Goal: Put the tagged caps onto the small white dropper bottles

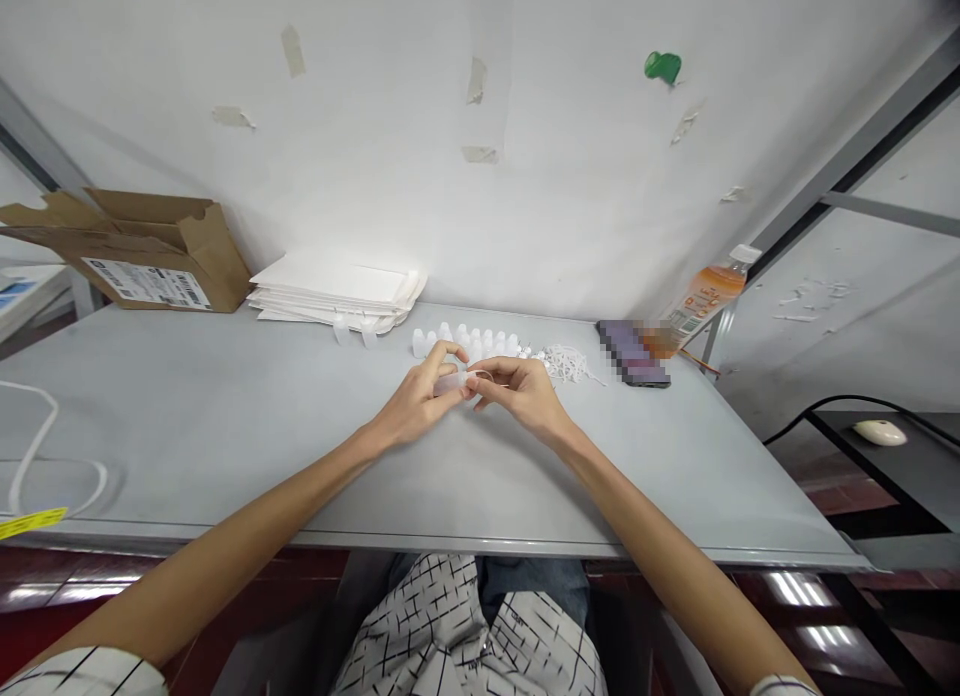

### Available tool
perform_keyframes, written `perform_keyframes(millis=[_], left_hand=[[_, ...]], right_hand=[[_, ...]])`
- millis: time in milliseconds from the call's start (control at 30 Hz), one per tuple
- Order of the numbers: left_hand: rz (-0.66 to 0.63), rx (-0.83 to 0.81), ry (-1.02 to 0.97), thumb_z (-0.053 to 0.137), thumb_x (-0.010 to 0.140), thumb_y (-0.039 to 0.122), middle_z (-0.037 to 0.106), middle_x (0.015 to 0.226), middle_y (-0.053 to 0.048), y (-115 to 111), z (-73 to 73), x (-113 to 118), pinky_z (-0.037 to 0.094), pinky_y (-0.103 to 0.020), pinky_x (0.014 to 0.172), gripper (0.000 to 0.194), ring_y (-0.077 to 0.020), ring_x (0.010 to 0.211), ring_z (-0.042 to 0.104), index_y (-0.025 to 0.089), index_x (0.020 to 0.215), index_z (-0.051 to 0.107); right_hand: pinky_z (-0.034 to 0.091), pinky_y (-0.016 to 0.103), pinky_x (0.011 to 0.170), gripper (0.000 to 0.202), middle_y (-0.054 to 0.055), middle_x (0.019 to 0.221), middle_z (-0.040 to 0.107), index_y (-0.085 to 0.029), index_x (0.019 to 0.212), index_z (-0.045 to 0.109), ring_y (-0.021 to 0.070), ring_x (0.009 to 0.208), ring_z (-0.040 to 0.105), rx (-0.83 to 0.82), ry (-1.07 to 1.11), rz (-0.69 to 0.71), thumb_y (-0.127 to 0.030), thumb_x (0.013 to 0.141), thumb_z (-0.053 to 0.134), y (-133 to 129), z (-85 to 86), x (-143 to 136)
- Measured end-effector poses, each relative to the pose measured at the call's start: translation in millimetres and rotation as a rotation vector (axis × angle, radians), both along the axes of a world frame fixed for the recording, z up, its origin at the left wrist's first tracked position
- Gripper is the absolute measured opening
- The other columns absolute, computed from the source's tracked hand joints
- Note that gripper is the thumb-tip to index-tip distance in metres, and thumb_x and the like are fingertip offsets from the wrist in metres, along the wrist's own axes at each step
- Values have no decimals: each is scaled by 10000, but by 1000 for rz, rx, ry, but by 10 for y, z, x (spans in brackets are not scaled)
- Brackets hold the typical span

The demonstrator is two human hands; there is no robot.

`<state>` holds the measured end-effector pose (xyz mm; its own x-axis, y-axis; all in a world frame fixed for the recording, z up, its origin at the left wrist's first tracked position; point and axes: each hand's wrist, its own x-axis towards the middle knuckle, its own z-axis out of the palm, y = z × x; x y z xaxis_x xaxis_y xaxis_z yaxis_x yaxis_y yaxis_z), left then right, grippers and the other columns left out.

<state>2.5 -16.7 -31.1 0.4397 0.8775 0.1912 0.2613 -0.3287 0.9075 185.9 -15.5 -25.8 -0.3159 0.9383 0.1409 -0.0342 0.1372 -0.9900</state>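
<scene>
Grey tabletop (225, 416) and white wall (562, 216) fill my head view. I have one translucent plastic bottle (448, 382) pinched in the left hand (421, 402), just in front of the row of small bottles (475, 343); my right hand (529, 396) meets its end, but I can't tell if it grips.

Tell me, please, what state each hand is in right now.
Left hand: closed, holding a small translucent piece.
Right hand: closed, pinching that piece's right end.
</scene>
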Motion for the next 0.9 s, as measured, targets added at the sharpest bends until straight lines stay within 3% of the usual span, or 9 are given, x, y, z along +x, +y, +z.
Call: perform_keyframes(millis=[100, 233, 367, 733, 900], left_hand=[[-95, -207, -227, 557, 898, 343, 546, 780, 47, 14, -32, 17, 275, -191, 467, 237, -56, 485, 338, 248, 1050, 401], [-136, -373, -379, 603, 883, 356, 453, 665, 82, 33, -37, 39, 242, -169, 437, 243, -40, 451, 280, 245, 978, 409], [-117, -470, -406, 592, 889, 377, 328, 577, 106, 33, 24, 40, 255, -155, 417, 222, -47, 426, 275, 244, 953, 426], [-179, -744, -412, 566, 891, 333, 295, 532, 104, 75, 104, -22, 203, -101, 298, 177, -31, 344, 205, 232, 881, 420], [-256, -791, -369, 550, 904, 394, 301, 524, 111, 96, 78, -35, 336, -170, 232, 199, -40, 301, 224, 233, 910, 433]], right_hand=[[591, 299, 616, 318, 42, 752, 700, -147, 851, 751, 163, 693, 681, -22, 50, 20, -419, 700, 816, -5, 26, 6], [597, 300, 625, 344, 55, 756, 709, -137, 813, 749, 166, 692, 689, -45, 43, 32, -463, 715, 800, -17, 102, 23], [602, 315, 631, 381, 68, 773, 712, -133, 813, 750, 171, 676, 699, -17, -22, 42, -508, 748, 757, -23, 154, 62], [558, 298, 612, 261, 43, 628, 700, -142, 799, 741, 164, 588, 686, 154, -325, 41, -395, 816, 680, -47, 155, 115], [528, 264, 588, 228, 34, 610, 704, -153, 713, 728, 150, 574, 684, 206, -417, 56, -328, 832, 646, -49, 176, 162]])
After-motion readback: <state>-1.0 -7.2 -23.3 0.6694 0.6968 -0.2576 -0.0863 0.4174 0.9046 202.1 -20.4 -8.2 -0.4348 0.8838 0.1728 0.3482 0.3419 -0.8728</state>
